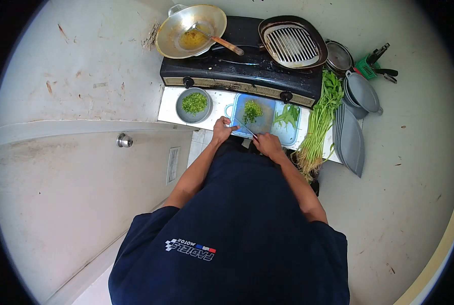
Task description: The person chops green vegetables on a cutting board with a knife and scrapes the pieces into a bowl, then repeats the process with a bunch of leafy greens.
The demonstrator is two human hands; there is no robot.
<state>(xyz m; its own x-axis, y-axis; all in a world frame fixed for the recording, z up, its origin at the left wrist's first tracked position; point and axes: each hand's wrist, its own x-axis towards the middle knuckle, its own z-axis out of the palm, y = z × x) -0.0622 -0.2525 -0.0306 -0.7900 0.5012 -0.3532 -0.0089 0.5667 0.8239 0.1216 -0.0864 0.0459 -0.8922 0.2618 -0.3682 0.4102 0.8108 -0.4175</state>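
My right hand (pixel 268 145) is closed round the handle of a knife (pixel 247 130), its blade slanting up and left over the near edge of a blue cutting board (pixel 267 127). My left hand (pixel 223 130) is beside the blade's tip at the board's near left corner. Its fingers are curled, and whatever they hold is too small to make out. A small heap of chopped greens (pixel 252 110) lies on the board, with loose green leaves (pixel 288 116) to its right. Left of the board, a grey bowl (pixel 180 113) contains more chopped greens.
Behind the board is a black gas stove (pixel 237 68), bearing a wok (pixel 166 38) with a wooden-handled ladle (pixel 227 44) and a grill pan (pixel 316 38). To the right are long-stemmed leafy greens (pixel 316 129), grey plates (pixel 350 140) and a green utensil basket (pixel 365 67). A door (pixel 84 173) stands left.
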